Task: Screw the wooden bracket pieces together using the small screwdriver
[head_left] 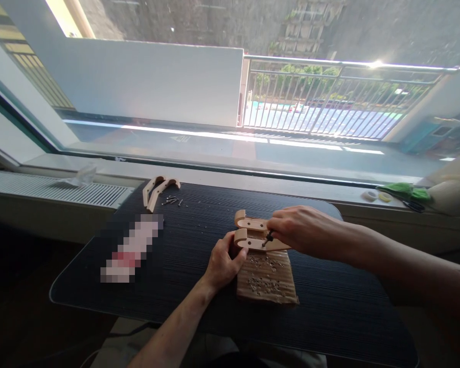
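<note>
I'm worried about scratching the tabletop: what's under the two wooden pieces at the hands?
A pitted cardboard pad sticks out from under the nearer wooden piece and lies on the dark tabletop. What is directly beneath the wood is covered, as is the tabletop under the pad.

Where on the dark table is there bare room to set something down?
Bare tabletop lies between the pixelated patch and the left hand, and right of the cardboard, below the right forearm. Crowded: the cardboard's far end, where the right hand works over two wooden pieces, and the table's far-left corner, with two curved pieces beside screws.
</note>
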A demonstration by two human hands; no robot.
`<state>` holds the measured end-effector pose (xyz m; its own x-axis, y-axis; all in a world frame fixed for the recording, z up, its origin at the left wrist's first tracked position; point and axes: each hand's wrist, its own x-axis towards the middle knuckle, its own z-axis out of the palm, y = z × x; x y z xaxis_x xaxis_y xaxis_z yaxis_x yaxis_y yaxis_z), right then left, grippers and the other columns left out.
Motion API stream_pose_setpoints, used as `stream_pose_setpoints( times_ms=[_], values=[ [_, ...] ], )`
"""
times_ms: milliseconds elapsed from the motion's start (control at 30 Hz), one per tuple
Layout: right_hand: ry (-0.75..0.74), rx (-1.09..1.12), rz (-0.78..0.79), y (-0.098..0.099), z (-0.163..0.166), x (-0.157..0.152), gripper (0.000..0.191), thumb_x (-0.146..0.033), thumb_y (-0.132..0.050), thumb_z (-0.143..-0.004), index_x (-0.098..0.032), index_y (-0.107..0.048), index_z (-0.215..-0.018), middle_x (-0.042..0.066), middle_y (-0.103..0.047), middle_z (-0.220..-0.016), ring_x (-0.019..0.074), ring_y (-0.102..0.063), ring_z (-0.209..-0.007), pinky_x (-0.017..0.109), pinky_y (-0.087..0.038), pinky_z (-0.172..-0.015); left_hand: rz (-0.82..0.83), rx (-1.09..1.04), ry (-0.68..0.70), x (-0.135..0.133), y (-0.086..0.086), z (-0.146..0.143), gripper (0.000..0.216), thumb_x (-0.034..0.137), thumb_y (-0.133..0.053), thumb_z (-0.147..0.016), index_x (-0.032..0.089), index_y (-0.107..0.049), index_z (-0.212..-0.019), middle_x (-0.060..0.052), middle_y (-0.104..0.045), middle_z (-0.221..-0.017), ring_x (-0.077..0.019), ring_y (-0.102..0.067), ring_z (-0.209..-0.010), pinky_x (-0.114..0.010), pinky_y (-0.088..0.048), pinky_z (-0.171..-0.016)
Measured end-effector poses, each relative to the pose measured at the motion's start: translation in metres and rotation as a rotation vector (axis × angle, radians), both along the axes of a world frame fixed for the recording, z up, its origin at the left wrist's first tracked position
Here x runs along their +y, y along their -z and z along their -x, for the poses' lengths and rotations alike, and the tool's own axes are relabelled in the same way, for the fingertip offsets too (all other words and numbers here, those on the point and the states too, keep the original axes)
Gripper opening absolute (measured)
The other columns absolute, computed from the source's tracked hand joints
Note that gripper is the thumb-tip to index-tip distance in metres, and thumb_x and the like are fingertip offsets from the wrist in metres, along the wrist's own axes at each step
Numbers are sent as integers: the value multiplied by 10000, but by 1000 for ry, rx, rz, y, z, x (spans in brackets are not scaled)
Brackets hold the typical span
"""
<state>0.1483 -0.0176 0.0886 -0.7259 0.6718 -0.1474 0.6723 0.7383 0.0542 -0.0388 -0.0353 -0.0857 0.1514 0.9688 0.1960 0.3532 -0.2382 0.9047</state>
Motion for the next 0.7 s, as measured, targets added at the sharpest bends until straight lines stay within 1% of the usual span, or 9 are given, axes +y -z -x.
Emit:
stream_pose_setpoints(
  times_ms=[133,333,433,533,633,700],
  values=[
    [83,1,-21,1,4,3,230,-214,-426,-889,-149,-577,-728,24,-620,-665,116,-538,-567,248,-268,-512,1,6,-13,0,2,0,298,282,-577,-757,205,-553,-1044,-19,-629,-858,-166,-579,-783,-273,-465,-738],
    [123,-106,-77,-5,11,-1,275,-242,-395,-900,-152,-577,-715,46,-632,-652,143,-562,-562,257,-235,-480,-8,18,0,0,0,1,281,284,-566,-768,198,-546,-1035,-17,-631,-859,-160,-581,-775,-264,-465,-725],
    [130,-140,-106,-10,8,-4,234,-252,-419,-885,-161,-577,-738,38,-623,-645,152,-562,-552,255,-223,-467,-13,2,21,-1,-2,1,283,270,-559,-773,203,-539,-1047,-16,-635,-883,-157,-585,-784,-260,-466,-729],
    [59,-128,-95,-13,4,-7,109,-172,-482,-833,-175,-586,-801,20,-616,-684,139,-555,-567,245,-239,-469,-9,-4,26,-1,-2,1,275,261,-555,-773,207,-540,-1042,-14,-635,-890,-157,-585,-786,-260,-466,-729],
    [-35,-99,-33,-11,1,-8,164,-42,-495,-779,-171,-593,-795,11,-603,-712,111,-536,-580,233,-285,-491,-8,10,4,0,-1,1,274,264,-566,-762,205,-550,-1030,-14,-632,-867,-164,-582,-788,-267,-466,-732],
    [-62,-63,-17,-9,1,-7,193,-4,-494,-765,-161,-595,-813,17,-601,-726,107,-531,-596,230,-315,-520,-10,17,-4,0,0,1,283,264,-572,-756,208,-553,-1033,-15,-631,-863,-167,-580,-791,-271,-466,-736]
  ],
)
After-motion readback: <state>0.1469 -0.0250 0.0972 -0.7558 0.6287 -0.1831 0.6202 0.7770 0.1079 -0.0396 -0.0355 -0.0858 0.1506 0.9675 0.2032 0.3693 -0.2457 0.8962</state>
